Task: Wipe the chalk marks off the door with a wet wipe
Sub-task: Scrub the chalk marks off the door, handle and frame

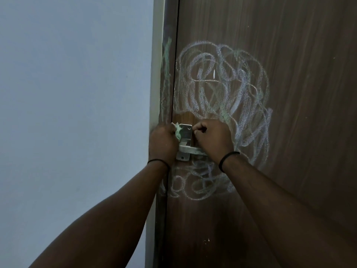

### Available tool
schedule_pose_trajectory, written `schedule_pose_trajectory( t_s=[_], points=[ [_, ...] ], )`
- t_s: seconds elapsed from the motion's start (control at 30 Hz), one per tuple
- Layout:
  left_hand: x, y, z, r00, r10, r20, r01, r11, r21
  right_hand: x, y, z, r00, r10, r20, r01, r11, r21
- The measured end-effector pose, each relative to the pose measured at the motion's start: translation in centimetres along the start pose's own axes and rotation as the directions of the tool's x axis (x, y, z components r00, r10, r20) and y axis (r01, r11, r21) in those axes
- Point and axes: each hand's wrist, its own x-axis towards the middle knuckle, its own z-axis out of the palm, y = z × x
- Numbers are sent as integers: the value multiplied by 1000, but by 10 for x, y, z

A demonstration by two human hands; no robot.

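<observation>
The wet wipe (42, 132), bunched and green-stained, is clamped in the grip of the left hand (162, 144) against the door (289, 93) beside the handle plate (185, 141), while the right hand (213, 140) is curled in a fist beside the plate, though what it holds cannot be told. The step is judged best done with a clean fold turned outward and firm overlapping strokes worked round the handle (a stained face only smears chalk). Counted: one wipe, one handle, two hands, two wristbands, and chalk marks (222, 84) in three patches, above the handle, below it, and on the frame.
</observation>
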Motion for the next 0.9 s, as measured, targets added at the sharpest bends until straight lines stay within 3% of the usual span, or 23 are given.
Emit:
schedule_pose_trajectory(
  t_s=[0.13, 0.47, 0.63, 0.77, 0.9],
  points=[
    [22, 7, -1, 999, 4, -47, -7, 998, -54, 2, -3, 3, 1000, -22, -15, 22, 1000, -10],
    [-20, -13, 8, 998, -53, 36, 55, 997, -48, -1, -11, -9, 999, -21, -28, 21, 1000, -10],
    [-48, -18, 11, 969, -238, 65, 246, 954, -172, -11, -13, -21, 999, -29, -27, 29, 1000, 11],
    [-53, -13, 12, 897, -429, 108, 442, 864, -239, -21, -14, -28, 991, -125, -40, 118, 983, -142],
    [-53, -3, 9, 809, -576, 117, 583, 760, -286, -33, -18, -26, 972, -221, -76, 204, 961, -186]
  ],
)
